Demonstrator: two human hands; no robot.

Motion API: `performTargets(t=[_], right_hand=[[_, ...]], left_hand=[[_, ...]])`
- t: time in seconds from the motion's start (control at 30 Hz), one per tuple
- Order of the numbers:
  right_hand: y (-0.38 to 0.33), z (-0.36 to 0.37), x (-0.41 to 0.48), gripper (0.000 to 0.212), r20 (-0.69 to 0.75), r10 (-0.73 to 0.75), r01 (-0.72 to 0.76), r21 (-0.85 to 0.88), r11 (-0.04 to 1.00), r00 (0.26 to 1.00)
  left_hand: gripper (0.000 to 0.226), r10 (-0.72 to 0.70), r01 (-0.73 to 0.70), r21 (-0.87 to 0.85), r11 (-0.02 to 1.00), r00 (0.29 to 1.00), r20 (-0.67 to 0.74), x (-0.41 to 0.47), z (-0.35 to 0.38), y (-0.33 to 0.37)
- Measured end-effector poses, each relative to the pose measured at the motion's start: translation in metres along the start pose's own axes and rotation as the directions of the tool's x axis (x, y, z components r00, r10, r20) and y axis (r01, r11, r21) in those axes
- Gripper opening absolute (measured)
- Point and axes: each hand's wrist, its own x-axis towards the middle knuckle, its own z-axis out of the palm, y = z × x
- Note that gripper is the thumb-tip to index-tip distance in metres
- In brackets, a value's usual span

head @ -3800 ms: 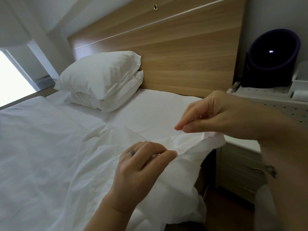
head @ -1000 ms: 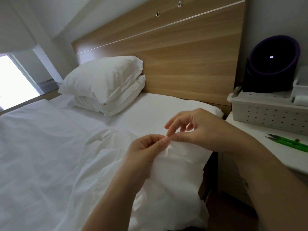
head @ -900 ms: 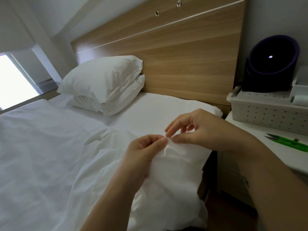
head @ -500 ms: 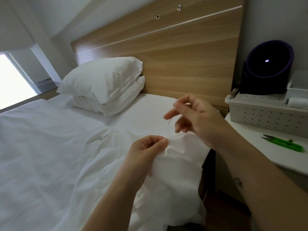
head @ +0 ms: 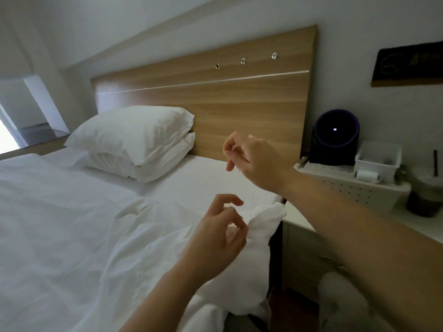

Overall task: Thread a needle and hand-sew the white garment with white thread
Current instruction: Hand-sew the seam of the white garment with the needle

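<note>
The white garment (head: 262, 220) lies bunched on the bed's right edge, hanging partly over the side. My left hand (head: 219, 232) holds a fold of it between thumb and curled fingers, index finger lifted. My right hand (head: 249, 156) is raised well above the cloth, in front of the headboard. It pinches the thin needle (head: 237, 168), whose tip points down and to the right. I cannot make out the white thread between needle and garment.
Two white pillows (head: 134, 137) lean against the wooden headboard (head: 239, 101). On the nightstand at right stand a white perforated basket (head: 354, 188), a white thread spool (head: 366, 176), a small white tray (head: 377, 158), a dark round device (head: 335, 135) and a lidded cup (head: 429, 188).
My right hand has risen up and away from the cloth with the needle. My left hand stays on the garment. The view has tilted upward, and the green scissors have left it.
</note>
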Motion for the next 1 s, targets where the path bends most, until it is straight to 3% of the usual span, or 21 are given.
performTargets(t=[0.17,0.33,0.4,0.5,0.57,0.67,0.73,0.87,0.93,1.0], right_hand=[[0.018,-0.012,0.013,0.009,-0.036,-0.226,0.198,-0.369,0.908,0.973],[0.012,-0.032,0.039,0.016,-0.124,-0.393,0.284,-0.502,0.817,0.911],[0.007,-0.041,0.052,0.019,-0.152,-0.395,0.259,-0.54,0.801,0.906],[0.005,-0.038,0.058,0.017,-0.146,-0.299,0.166,-0.571,0.804,0.943],[0.006,-0.031,0.051,0.012,-0.1,-0.124,0.051,-0.536,0.843,0.987],[0.001,-0.035,0.031,0.012,0.091,0.254,-0.237,-0.17,0.957,0.963],[-0.003,-0.04,0.014,0.014,0.232,0.377,-0.396,0.038,0.918,0.897],[-0.011,-0.041,-0.017,0.013,0.445,0.423,-0.506,0.083,0.858,0.789],[-0.012,-0.037,-0.025,0.006,0.515,0.355,-0.419,0.01,0.908,0.781],[-0.015,-0.032,-0.03,0.016,0.548,0.28,-0.284,-0.079,0.956,0.788]], left_hand=[[0.01,0.132,-0.135,0.02,0.991,0.985,0.11,-0.007,-0.001,0.011],[0.015,0.219,-0.245,0.094,0.965,0.949,0.227,-0.005,0.001,0.02],[0.02,0.17,-0.187,0.054,0.981,0.96,0.223,-0.003,0.002,0.021],[0.018,0.03,0.014,-0.273,0.962,0.987,0.158,0.001,0.0,0.023],[0.013,-0.069,0.128,-0.445,0.886,0.987,0.147,0.003,-0.003,0.02],[0.017,-0.169,0.218,-0.532,0.818,0.976,0.138,0.004,-0.01,0.01],[0.015,-0.231,0.263,-0.568,0.779,0.964,0.13,0.003,-0.014,0.001],[0.01,-0.307,0.316,-0.663,0.678,0.942,0.136,0.002,-0.016,-0.011],[0.01,-0.324,0.322,-0.704,0.634,0.936,0.136,0.002,-0.016,-0.011],[0.009,-0.337,0.328,-0.714,0.618,0.932,0.136,0.004,-0.015,-0.01]])
